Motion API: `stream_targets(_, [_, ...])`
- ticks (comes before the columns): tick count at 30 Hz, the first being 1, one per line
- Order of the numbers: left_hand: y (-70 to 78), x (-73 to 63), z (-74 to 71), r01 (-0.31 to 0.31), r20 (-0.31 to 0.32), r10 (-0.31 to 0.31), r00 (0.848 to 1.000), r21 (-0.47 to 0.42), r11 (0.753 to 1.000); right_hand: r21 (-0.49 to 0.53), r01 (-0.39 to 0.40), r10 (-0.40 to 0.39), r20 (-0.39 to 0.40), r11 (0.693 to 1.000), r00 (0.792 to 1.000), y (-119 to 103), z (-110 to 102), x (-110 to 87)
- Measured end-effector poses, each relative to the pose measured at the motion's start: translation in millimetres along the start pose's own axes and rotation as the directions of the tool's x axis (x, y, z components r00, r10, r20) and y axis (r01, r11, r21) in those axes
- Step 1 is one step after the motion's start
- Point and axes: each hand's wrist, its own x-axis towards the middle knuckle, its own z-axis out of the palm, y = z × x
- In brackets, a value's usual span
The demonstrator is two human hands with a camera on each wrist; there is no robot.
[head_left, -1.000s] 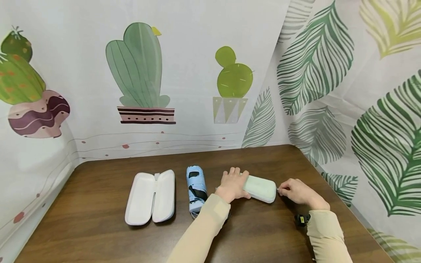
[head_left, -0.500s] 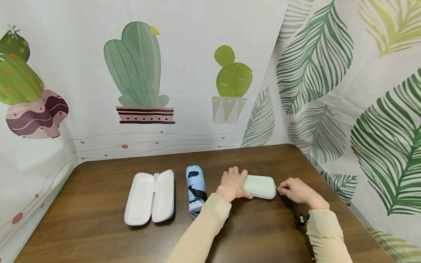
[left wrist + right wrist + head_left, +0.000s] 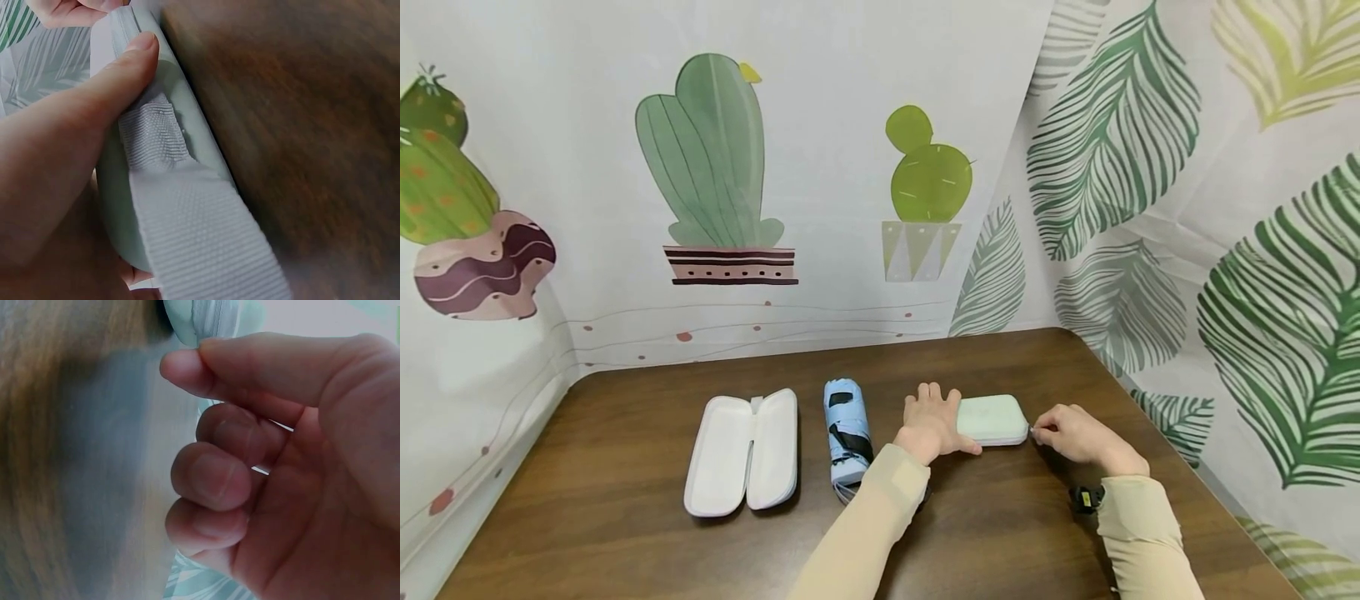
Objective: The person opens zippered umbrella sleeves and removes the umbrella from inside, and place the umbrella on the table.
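A pale green zippered case (image 3: 992, 419) lies on the right half of the table, its lid down. My left hand (image 3: 930, 423) grips its left end, fingers over the far side. In the left wrist view the thumb (image 3: 134, 59) presses beside the zipper (image 3: 123, 28), and a grey webbing strap (image 3: 156, 137) runs from that end. At the case's right end, my right hand (image 3: 1078, 435) pinches the zipper pull between thumb and forefinger, the other fingers curled in. The pull itself is mostly hidden by the fingertips (image 3: 181, 367) in the right wrist view.
A white hard case (image 3: 718, 454) stands open, hinged halves spread, at the left of the table (image 3: 602, 483). Between it and my left hand lies a folded light blue umbrella (image 3: 848, 429), its near end partly behind the left sleeve (image 3: 880, 508). A patterned cloth hangs behind.
The green case has swung slightly, its right end moving away from me, while my left hand keeps its grip. My right hand stays at the same end, still pinching.
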Motion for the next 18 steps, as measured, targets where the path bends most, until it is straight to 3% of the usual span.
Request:
stream_targets(6, [-9.3,-5.8,-1.0,-0.050,-0.005,0.050,0.999,-0.107,0.993,-0.006,0.009,-0.009,-0.008,1.000,1.000,-0.9,1.5,1.2])
stream_targets(10, [-18.1,-13.2,-4.4,-0.095,0.037,0.105,0.994,-0.199,0.975,-0.011,0.011,-0.012,-0.014,1.000,1.000,-0.1,2.7,1.7])
stream_targets(14, [-24.2,-19.2,-3.0,-0.101,0.090,0.128,0.988,-0.254,0.962,-0.019,0.013,-0.014,-0.025,1.000,1.000,0.0,3.1,1.8])
stream_targets(18, [-27.5,-22.4,1.6,-0.107,0.073,0.134,0.988,-0.295,0.949,-0.022,0.014,-0.015,-0.030,1.000,0.999,0.3,3.7,3.5])
